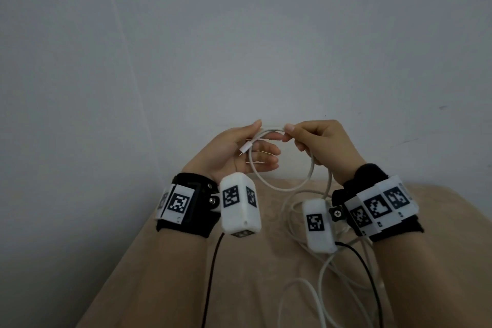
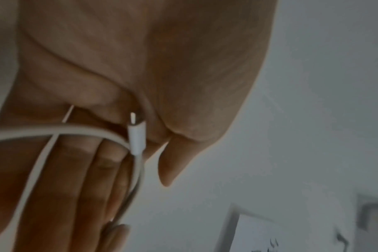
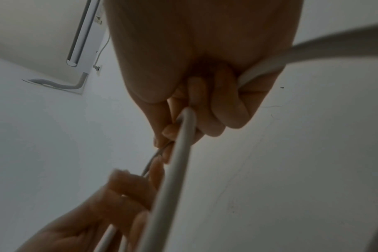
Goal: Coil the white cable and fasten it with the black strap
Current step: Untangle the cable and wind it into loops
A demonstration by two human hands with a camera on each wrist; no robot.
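Raised above the beige surface (image 1: 165, 261): white cable (image 1: 282, 186), first loop formed. Left hand (image 1: 234, 152) pinching loop top beside plug (image 1: 245, 147); right hand (image 1: 324, 146) clamped alongside, feeding. Best matching each loop's size. Black strap unseen.

The camera on my head looks forward and down on the cable (image 1: 282, 186) from above. Each wrist camera sits close under its palm, facing up past the cable (image 2: 138, 168) (image 3: 179, 153) toward wall.
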